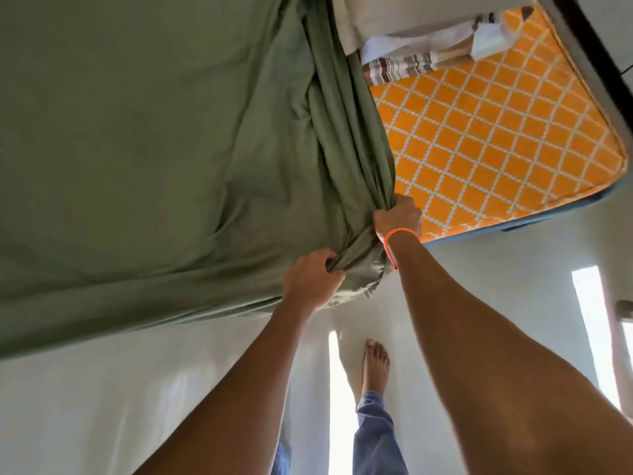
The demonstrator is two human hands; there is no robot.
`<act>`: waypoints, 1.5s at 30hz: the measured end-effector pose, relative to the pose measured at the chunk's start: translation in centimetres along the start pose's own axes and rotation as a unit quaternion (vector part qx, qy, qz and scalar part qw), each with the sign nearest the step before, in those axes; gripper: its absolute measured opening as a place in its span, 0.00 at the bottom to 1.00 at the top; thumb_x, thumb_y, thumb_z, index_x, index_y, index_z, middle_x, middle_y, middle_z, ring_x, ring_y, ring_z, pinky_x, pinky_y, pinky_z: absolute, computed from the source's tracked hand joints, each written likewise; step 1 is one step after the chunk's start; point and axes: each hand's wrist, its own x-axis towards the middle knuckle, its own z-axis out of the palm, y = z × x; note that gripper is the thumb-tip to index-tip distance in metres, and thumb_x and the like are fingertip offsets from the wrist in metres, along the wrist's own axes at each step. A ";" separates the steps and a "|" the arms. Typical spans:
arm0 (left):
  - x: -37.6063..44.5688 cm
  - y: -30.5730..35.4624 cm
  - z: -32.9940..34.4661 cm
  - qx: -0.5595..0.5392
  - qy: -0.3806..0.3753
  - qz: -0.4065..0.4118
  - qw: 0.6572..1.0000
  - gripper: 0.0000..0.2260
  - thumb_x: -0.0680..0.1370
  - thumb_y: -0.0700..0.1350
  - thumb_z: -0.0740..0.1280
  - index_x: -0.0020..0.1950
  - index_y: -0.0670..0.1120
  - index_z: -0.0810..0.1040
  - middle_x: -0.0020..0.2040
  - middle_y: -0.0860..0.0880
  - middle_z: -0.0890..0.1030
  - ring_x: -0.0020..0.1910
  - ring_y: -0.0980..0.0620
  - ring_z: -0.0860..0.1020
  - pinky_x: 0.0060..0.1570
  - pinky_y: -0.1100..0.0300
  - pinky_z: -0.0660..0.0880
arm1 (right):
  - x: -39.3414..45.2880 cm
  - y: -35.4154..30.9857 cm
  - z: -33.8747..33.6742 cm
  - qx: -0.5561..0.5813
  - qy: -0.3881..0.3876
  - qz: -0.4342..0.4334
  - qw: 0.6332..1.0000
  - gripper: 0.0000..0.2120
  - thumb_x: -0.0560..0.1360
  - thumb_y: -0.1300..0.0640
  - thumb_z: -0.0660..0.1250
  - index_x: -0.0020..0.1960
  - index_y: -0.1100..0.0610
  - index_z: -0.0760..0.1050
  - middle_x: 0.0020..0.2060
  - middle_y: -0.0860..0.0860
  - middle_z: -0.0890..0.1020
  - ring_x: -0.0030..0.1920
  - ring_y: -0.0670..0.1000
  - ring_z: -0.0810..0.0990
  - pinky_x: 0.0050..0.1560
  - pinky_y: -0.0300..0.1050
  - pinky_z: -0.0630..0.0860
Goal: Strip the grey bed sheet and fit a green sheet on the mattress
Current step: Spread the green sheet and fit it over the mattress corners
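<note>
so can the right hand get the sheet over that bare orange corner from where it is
Probably yes: the right hand grips the bunched green sheet beside the bare orange mattress, and nothing lies between it and the near corner.

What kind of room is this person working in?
Most likely a bedroom: a mattress with an orange lattice cover, a green sheet half pulled over it, and pillows stacked at the far end.
</note>
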 end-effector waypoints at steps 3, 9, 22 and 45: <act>0.0 0.8 0.7 -0.043 -0.038 0.009 0.998 0.19 0.78 0.68 0.65 0.35 0.57 0.78 0.32 0.51 0.77 0.40 0.46 0.80 0.37 0.56 0.67 | 1.2 0.7 -2.4 -0.116 0.106 -0.016 0.987 0.18 0.73 0.62 0.64 0.61 0.55 0.77 0.55 0.60 0.80 0.54 0.65 0.82 0.48 0.51 0.74; 0.2 0.3 5.1 0.071 -0.170 -0.074 0.980 0.30 0.85 0.64 0.53 0.51 0.43 0.85 0.50 0.43 0.87 0.52 0.41 0.85 0.55 0.53 0.79 | 4.8 5.4 -4.7 -0.231 0.156 0.027 0.960 0.24 0.78 0.65 0.64 0.72 0.55 0.67 0.64 0.58 0.78 0.65 0.63 0.77 0.60 0.59 0.72; 4.5 -0.1 2.2 -0.009 0.310 -0.147 0.939 0.14 0.81 0.58 0.68 0.57 0.49 0.79 0.54 0.45 0.80 0.54 0.40 0.79 0.49 0.49 0.74 | 2.2 -0.6 5.9 -0.295 0.100 -0.353 0.882 0.24 0.76 0.39 0.66 0.62 0.54 0.72 0.53 0.54 0.77 0.53 0.57 0.77 0.48 0.54 0.73; 4.1 -4.1 3.8 0.093 0.208 0.042 0.973 0.03 0.79 0.48 0.72 0.49 0.54 0.78 0.55 0.55 0.74 0.52 0.48 0.71 0.48 0.51 0.71 | 6.4 0.6 0.7 -0.344 0.168 -0.366 0.848 0.20 0.74 0.59 0.62 0.66 0.53 0.68 0.62 0.58 0.73 0.61 0.62 0.74 0.59 0.59 0.68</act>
